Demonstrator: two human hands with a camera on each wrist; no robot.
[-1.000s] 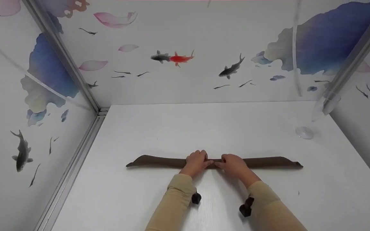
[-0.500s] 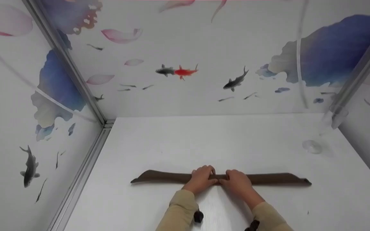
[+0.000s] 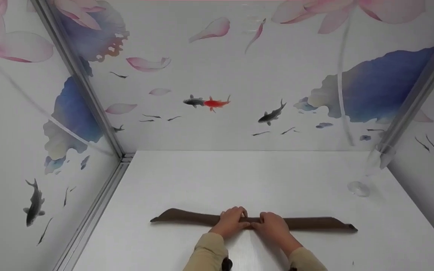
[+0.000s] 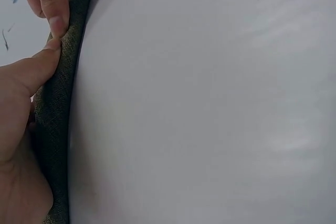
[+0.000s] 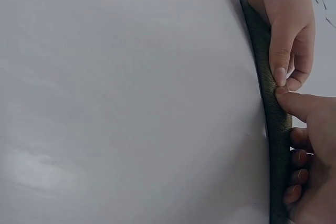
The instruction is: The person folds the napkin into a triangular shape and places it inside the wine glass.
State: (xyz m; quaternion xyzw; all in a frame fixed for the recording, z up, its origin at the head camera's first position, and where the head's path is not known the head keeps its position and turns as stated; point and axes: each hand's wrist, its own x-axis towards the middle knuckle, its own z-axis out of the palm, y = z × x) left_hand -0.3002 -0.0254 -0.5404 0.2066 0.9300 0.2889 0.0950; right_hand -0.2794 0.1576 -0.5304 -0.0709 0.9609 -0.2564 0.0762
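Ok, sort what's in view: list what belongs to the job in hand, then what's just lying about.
In the job:
- long dark strip, held near its middle
- left hand and right hand

Just lying about:
- clear stemmed glass, standing untouched

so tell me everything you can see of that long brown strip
The brown strip is long and narrow, apparently rolled or folded, with tapering ends. Its textured surface looks like cloth or leather, dark green in the wrist views. It lies crosswise before the person on the white table. The left hand and right hand grip its middle, close together.
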